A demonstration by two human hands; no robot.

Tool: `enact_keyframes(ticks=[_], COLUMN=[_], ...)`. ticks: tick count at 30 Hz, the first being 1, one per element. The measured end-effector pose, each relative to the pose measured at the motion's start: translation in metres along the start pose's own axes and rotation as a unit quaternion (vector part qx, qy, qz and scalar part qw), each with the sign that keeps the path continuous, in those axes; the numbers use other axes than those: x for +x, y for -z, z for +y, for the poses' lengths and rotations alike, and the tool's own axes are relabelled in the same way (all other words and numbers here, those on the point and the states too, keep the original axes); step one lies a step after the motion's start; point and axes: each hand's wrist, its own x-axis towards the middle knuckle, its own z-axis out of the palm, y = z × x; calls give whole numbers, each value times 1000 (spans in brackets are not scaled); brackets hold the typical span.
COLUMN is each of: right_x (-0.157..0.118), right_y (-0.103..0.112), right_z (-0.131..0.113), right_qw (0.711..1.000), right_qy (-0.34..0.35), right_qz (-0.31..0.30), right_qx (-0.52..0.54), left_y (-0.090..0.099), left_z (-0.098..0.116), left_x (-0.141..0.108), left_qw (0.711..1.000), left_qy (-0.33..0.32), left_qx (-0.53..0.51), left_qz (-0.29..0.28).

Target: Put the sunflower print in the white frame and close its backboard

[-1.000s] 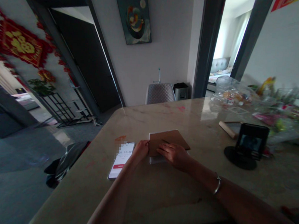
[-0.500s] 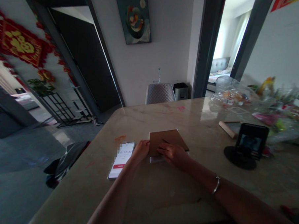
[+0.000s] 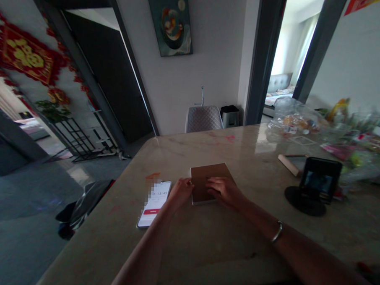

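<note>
Brown card (image 3: 199, 180) is what I have centred on my feed, lying flat on the marble-look tabletop (image 3: 210, 252), with a pale layer (image 3: 200, 203) just showing along its near edge. It is close to square, so I can't call a clear long axis; its sides run roughly away from the wearer and across, turned slightly off the table edge. My left hand (image 3: 180, 192) sits at the card's 9 o'clock edge, fingers loosely together and curled, touching that edge. My right hand (image 3: 224, 192) lies palm down over the card's 3 o'clock side, fingers close together and bent toward the left hand, resting on its top face. The hands stand just apart, and neither shows a clear pinch; I cannot tell how much pressure either is applying. A silver bangle (image 3: 276, 232) circles the right wrist. Around the card, a smartphone (image 3: 153, 204) lies face up at 8 o'clock, just beside the left hand, its screen lit with a time display and a red button. A black phone stand (image 3: 305, 201) holds a dark device at 3 o'clock, well apart. A wooden roller (image 3: 288, 165) lies beyond it, near 2 o'clock, and crumpled plastic bags (image 3: 294, 119) are heaped farther out along the table's far side.
</note>
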Motion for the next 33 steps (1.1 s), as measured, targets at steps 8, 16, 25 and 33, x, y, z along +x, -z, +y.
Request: enact_keyframes(ticks=[8, 16, 25, 33], right_x=[-4, -10, -18, -19], right_y=[14, 24, 45, 55], right_z=[71, 83, 84, 82], right_qw=[920, 898, 864, 859], right_qy=[-299, -410, -365, -342], right_qz=[234, -29, -199, -259], right_qx=[102, 154, 285, 281], left_y=[-5, -1, 17, 23], left_z=[-8, -6, 1, -1], left_x=[6, 4, -5, -8], left_qw=[983, 956, 963, 977], left_qy=[103, 120, 84, 86], left_qx=[-154, -266, -175, -69], left_qz=[10, -34, -187, -184])
